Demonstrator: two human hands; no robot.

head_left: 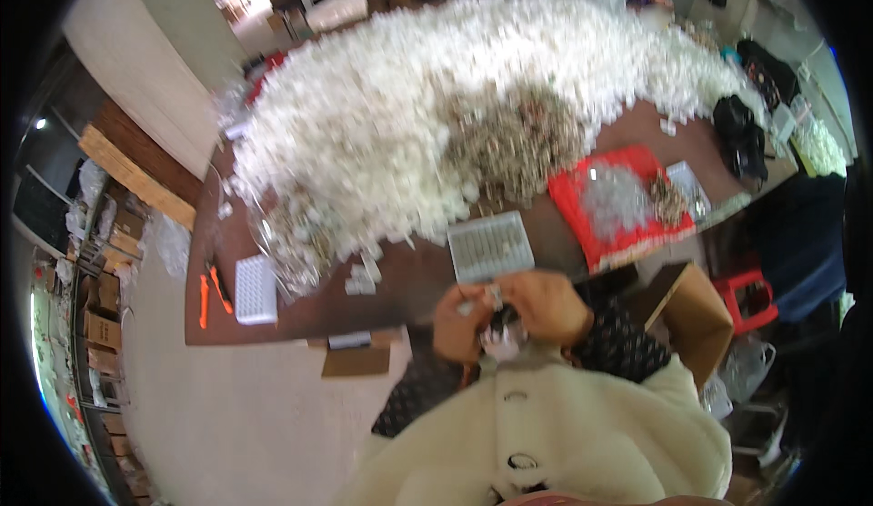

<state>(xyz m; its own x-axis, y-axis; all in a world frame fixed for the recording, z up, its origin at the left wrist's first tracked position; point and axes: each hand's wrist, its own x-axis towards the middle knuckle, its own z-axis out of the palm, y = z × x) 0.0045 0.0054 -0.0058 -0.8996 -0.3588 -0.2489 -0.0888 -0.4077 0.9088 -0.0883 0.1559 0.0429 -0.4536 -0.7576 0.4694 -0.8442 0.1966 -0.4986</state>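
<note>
L hand point(461, 326) and R hand point(551, 308) meet just past the wearer's cream front, near the table edge, both w/ fingers curled in and pinching a small pale pc point(496, 298) betw. them (too blurred to tell its kind, or which hand bears more of it).

Just beyond the fingers: shallow whitish tray point(482, 222), w/ a row of slim pcs in it. To its R, a red bag point(578, 224) lies flat, w/ clear plastic pcs point(615, 201) and a small clump of brownish pcs point(670, 204) on top; a small pale tray point(682, 177) sits against its far R side. L of the whitish tray, a few loose white pcs point(362, 275), then a white block w/ rows of holes point(255, 290) and two orange-handled tools point(204, 302) near the table's L end.

Beyond that, a huge heap of white pcs point(364, 115) fills most of the brown table point(391, 310), w/ a brownish heap point(518, 142) at its near side; together they block the way to the far side, leaving only the front strip. Black bag point(738, 138) takes up the R end. Below, R: open cardboard box point(696, 315) and red stool point(746, 299), crowding the floor there.
</note>
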